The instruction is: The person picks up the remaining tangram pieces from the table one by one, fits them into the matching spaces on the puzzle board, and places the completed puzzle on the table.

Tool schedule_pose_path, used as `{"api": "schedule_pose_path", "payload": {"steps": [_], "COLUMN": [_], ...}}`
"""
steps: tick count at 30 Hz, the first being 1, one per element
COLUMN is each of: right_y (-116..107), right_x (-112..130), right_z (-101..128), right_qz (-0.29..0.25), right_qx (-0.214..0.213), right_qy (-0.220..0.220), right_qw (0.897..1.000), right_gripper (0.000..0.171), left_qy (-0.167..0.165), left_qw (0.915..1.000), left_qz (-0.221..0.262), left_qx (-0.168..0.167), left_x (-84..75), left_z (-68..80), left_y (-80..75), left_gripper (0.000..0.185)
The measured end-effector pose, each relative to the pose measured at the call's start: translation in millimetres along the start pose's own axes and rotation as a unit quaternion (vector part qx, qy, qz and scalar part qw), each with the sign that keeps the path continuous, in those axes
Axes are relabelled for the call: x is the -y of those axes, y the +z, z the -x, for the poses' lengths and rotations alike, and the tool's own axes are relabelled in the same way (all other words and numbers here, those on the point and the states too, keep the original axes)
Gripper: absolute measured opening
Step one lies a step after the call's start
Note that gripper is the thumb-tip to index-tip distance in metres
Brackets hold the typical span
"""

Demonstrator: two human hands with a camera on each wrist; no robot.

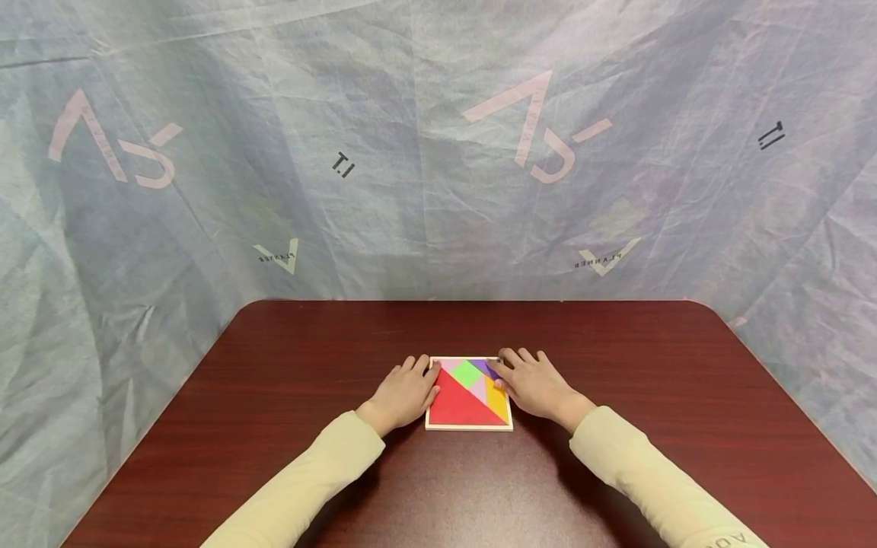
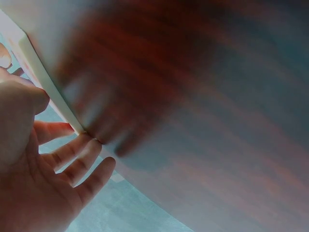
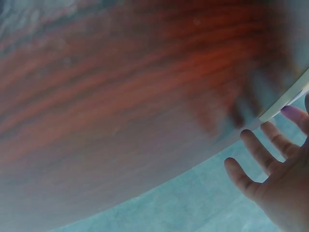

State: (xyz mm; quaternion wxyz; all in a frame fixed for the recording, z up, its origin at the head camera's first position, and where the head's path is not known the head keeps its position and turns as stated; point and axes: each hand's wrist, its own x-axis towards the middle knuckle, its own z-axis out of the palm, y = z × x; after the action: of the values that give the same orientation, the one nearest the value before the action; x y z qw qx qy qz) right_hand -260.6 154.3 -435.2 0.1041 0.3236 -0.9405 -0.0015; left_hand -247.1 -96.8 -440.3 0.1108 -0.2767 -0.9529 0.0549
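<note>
A square wooden tray filled with flat coloured puzzle pieces lies on the dark red table. A big red triangle fills its near left, with green, purple, pink and orange pieces around it. My left hand lies flat on the table against the tray's left edge. My right hand rests at the right edge, with its thumb side over the pieces there. In the wrist views the left hand and the right hand show spread fingers beside the tray's pale edge.
The table's rounded far edge meets a wrinkled pale blue printed cloth that hangs behind and to both sides. Bare tabletop lies to the left, to the right and in front of the tray.
</note>
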Motion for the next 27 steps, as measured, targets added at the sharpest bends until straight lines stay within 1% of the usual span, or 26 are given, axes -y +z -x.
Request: {"api": "schedule_pose_path", "payload": {"steps": [5,6,9,12,13,16,20,24,27], "right_y": [1.5,1.9,2.7,2.8,2.9,2.5,0.9,0.0,-0.8], "right_x": [-1.3,-1.6,-2.0,-2.2,-2.2,-2.4,-2.4,-3.8,-5.8], "right_z": [0.7,0.7,0.5,0.1,0.0,-0.5,-1.5,-1.6,-0.8], "right_qz": [-0.008,-0.009,-0.007,-0.007,-0.007,-0.010,-0.019,-0.037,-0.043], "right_qx": [-0.001,0.000,-0.001,-0.008,-0.011,-0.013,-0.005,-0.001,-0.010], "right_qy": [0.000,-0.001,-0.001,-0.005,-0.006,-0.005,-0.003,-0.002,-0.003], "right_qw": [1.000,1.000,1.000,1.000,1.000,1.000,1.000,0.999,0.999], "right_gripper": [0.039,0.039,0.040,0.039,0.038,0.037,0.037,0.038,0.039], "left_qy": [0.008,0.013,0.016,0.012,0.007,0.001,-0.002,-0.003,-0.004], "left_qw": [0.9998,0.9995,0.9992,0.9996,0.9998,0.9999,1.0000,0.9999,0.9999], "left_qz": [0.011,0.005,0.007,0.009,0.016,0.011,0.003,0.010,0.015], "left_qx": [-0.017,-0.027,-0.035,-0.025,-0.014,0.000,0.006,0.005,0.005], "left_x": [-0.1,0.5,0.5,0.3,-0.5,-0.6,-0.8,-0.8,0.3], "left_z": [2.0,2.1,2.7,2.0,2.0,0.6,0.0,0.3,0.1], "left_y": [-1.0,0.2,0.3,0.0,-1.0,0.2,0.5,-0.7,-0.6], "left_gripper": [0.041,0.041,0.039,0.041,0.041,0.042,0.043,0.043,0.042]}}
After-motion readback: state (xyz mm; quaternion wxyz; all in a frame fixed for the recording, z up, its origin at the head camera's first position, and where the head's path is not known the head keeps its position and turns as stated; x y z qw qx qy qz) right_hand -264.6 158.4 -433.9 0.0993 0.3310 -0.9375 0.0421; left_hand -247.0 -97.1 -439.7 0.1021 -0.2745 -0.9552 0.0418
